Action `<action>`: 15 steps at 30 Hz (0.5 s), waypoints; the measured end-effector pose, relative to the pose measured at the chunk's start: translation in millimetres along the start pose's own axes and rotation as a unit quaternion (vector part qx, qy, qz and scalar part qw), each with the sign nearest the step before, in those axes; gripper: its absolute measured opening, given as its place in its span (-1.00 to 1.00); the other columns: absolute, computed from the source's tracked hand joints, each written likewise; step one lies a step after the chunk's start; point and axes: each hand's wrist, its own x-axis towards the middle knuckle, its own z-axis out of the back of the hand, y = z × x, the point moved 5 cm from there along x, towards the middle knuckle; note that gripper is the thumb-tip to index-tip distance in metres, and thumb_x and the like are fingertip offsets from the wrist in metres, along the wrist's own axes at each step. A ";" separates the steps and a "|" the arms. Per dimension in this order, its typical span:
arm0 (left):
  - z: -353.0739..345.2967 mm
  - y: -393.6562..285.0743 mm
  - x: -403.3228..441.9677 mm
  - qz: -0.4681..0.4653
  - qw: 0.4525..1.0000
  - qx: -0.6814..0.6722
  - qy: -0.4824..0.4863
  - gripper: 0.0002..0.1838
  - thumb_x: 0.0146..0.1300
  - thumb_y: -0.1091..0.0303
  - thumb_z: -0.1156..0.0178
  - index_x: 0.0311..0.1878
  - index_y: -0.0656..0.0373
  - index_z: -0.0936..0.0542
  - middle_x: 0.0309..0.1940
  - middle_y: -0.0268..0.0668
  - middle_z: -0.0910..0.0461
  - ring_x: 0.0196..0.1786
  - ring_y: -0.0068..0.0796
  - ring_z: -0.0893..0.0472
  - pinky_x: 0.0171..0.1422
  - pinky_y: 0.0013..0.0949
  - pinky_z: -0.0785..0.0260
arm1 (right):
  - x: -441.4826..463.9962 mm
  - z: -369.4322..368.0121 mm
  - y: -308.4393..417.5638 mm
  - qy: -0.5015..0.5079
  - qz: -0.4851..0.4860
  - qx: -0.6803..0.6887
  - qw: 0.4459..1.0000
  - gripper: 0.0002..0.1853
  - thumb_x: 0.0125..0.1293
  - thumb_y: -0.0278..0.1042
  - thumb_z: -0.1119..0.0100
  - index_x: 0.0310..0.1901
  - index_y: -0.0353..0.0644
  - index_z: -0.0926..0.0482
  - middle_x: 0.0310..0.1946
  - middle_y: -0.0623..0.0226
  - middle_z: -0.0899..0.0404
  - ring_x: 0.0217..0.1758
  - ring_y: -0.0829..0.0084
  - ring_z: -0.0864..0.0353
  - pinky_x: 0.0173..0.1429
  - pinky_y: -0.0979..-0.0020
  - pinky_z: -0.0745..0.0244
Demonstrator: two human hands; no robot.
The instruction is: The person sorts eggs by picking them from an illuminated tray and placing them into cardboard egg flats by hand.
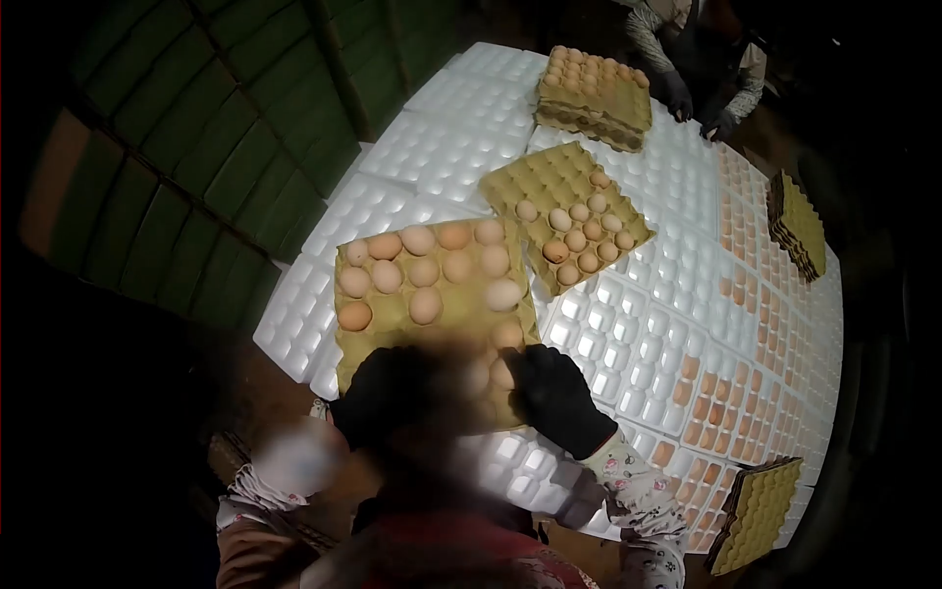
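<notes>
A pulp egg tray (388,319) lies directly in front of me, with brown eggs (424,305) in many of its cups. My right hand (559,398), in a black glove, is at the tray's right edge. Its fingers are closed around an egg (502,373) near that edge. At the tray's near left part is my left hand (388,393), also black-gloved. A blur covers its fingers, so what they hold cannot be made out. The middle of the near rows is smeared too.
Beyond stands a second pulp tray (510,187), partly filled with eggs. A stack of egg trays (594,118) is farther back. White plastic egg cartons (613,344) cover the table, several holding eggs at right. Empty pulp trays (756,515) lie at right. Another person's gloved hands (721,125) are across the table.
</notes>
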 end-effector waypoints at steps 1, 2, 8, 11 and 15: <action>2.8 -8.7 1.5 0.001 0.999 0.050 0.008 -0.69 -0.03 0.18 -0.24 -0.27 0.18 -0.55 -0.39 -0.20 -0.52 -0.36 -0.17 -0.53 -0.28 -0.19 -0.36 | 6.5 3.8 8.4 0.020 -0.011 -0.041 0.999 -0.61 0.02 -0.28 -0.21 -0.07 -0.17 -0.47 -0.23 0.22 -0.52 -0.20 0.20 -0.51 -0.21 0.29 -0.44; 12.1 -25.8 9.3 0.002 0.995 0.101 0.014 -0.69 -0.05 0.20 -0.23 -0.27 0.19 -0.53 -0.38 -0.19 -0.51 -0.36 -0.15 -0.53 -0.28 -0.17 -0.35 | 11.7 8.3 14.8 0.039 -0.022 -0.082 0.996 -0.63 0.01 -0.28 -0.18 -0.11 -0.18 -0.47 -0.25 0.23 -0.53 -0.19 0.20 -0.53 -0.23 0.28 -0.45; -4.6 14.2 2.2 -0.086 0.990 -0.091 -0.062 -0.61 -0.14 0.27 -0.28 -0.19 0.19 -0.49 -0.28 -0.16 -0.48 -0.28 -0.19 -0.52 -0.24 -0.20 -0.38 | 3.5 18.6 -17.2 -0.087 -0.036 0.342 0.935 -0.67 0.00 -0.34 -0.28 -0.18 -0.16 -0.42 -0.32 0.31 -0.50 -0.22 0.42 -0.52 -0.07 0.40 -0.44; 7.2 29.9 5.6 0.065 0.965 -0.254 -0.034 -0.61 -0.11 0.34 -0.29 -0.16 0.19 -0.46 -0.27 -0.19 -0.48 -0.22 -0.28 -0.53 -0.16 -0.27 -0.41 | 0.3 18.9 -37.1 -0.137 -0.144 0.533 0.823 -0.75 0.06 -0.52 -0.23 -0.23 -0.19 -0.40 -0.37 0.46 -0.42 -0.25 0.56 -0.43 -0.13 0.50 -0.43; 7.4 60.7 3.4 0.109 0.824 -0.548 -0.097 -0.76 0.11 0.37 -0.19 -0.14 0.14 -0.44 -0.21 -0.30 -0.49 -0.16 -0.49 -0.48 -0.18 -0.36 -0.36 | 26.0 2.7 -44.1 -0.155 -0.079 0.316 0.933 -0.70 -0.01 -0.38 -0.33 -0.28 -0.21 -0.43 -0.40 0.43 -0.48 -0.36 0.50 -0.50 -0.26 0.45 -0.43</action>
